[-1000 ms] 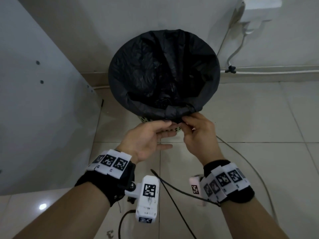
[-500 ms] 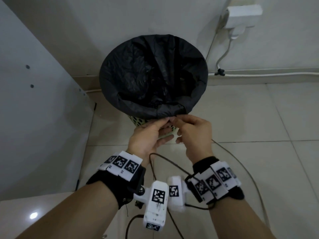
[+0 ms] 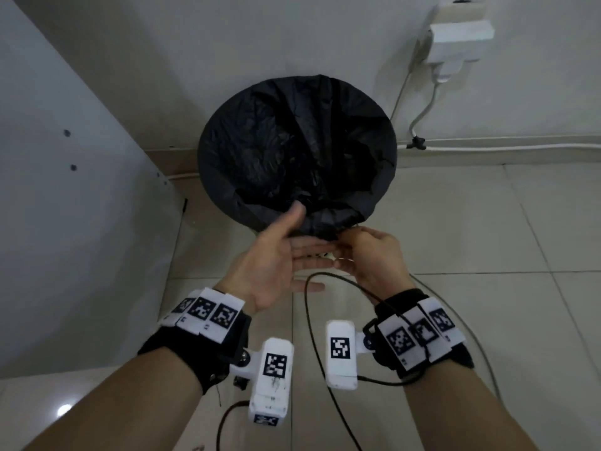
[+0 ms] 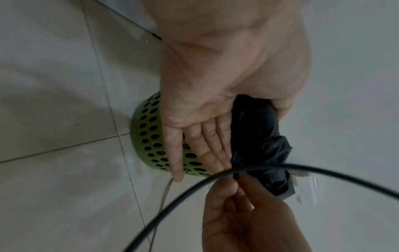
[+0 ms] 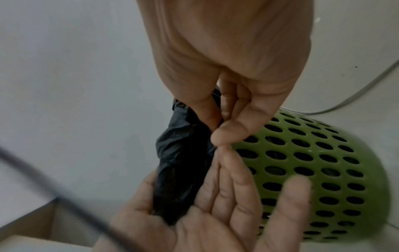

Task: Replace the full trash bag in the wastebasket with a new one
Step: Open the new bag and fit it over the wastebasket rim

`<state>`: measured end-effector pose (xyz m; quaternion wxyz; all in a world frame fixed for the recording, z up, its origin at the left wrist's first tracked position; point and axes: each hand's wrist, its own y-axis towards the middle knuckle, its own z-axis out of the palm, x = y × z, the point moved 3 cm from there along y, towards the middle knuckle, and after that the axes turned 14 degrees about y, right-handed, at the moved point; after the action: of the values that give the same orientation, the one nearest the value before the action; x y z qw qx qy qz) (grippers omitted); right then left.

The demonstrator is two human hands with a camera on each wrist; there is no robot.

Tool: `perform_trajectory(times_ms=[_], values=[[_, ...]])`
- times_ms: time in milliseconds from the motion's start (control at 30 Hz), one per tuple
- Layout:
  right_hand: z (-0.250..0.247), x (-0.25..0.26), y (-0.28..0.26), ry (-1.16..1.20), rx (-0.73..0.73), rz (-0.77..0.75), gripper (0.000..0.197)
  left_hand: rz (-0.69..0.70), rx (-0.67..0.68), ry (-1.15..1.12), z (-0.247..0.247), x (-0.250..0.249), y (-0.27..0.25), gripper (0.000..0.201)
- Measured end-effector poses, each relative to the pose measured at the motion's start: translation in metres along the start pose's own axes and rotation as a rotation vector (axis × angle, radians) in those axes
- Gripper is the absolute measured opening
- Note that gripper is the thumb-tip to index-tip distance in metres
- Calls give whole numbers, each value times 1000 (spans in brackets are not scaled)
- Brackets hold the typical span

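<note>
A black trash bag lines the green perforated wastebasket, its edge folded down over the rim. At the near rim the bag's slack is bunched into a twisted tail. My left hand lies palm up beneath that tail, fingers straight, with the thumb up against the bag's rim. My right hand pinches the tail's end between thumb and forefinger, right at my left fingertips. From the head view the basket's inside looks dark; I cannot make out its contents.
A white cabinet panel stands close on the left. A wall socket block hangs behind on the right, its white cable running along the baseboard. A black camera cable loops between my wrists over the tiled floor.
My left hand has let go of its pinch on the near rim, turned palm up and spread flat under the bunched bag. The right hand keeps pinching the bag.
</note>
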<state>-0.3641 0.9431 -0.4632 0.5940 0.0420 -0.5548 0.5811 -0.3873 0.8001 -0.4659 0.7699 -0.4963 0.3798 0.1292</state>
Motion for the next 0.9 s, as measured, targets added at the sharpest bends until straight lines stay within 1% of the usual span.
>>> perform_trajectory(times_ms=[33, 67, 133, 200, 267, 300, 333, 367, 433, 500, 633, 767, 900], values=[[-1, 0, 0, -23, 0, 9, 14, -41, -5, -22, -2, -2, -2, 82], [-2, -1, 1, -36, -6, 18, 13, -71, -36, -44, -4, -4, -2, 80], [-3, -5, 0, 6, -21, 57, 13, -85, -109, -67, -3, -8, -4, 64], [-3, -4, -3, 135, -20, 129, 15, -79, -154, -76, -1, -11, -5, 50], [-4, 2, -8, 246, 23, 218, 21, -83, -163, -73, 2, -13, -7, 45], [-3, 5, -11, 265, 62, 252, 23, -85, -163, -75, 4, -14, -8, 44], [-1, 9, -14, 235, 104, 263, 27, -85, -163, -80, 6, -15, -8, 44], [0, 11, -14, 155, 128, 238, 32, -82, -161, -88, 7, -15, -9, 43], [5, 12, -14, -25, 116, 138, 33, -72, -162, -99, 7, -15, -10, 40], [10, 11, -12, -65, 81, 115, 31, -68, -173, -83, 3, -17, -11, 38], [15, 9, -7, 0, 22, 156, 17, -46, -210, -91, -2, -20, -10, 39], [26, 2, -3, 179, 3, 175, 3, 14, -274, -144, -4, -18, -9, 43], [33, -5, -4, 285, 36, 118, 5, 35, -297, -186, -9, -19, -7, 41]])
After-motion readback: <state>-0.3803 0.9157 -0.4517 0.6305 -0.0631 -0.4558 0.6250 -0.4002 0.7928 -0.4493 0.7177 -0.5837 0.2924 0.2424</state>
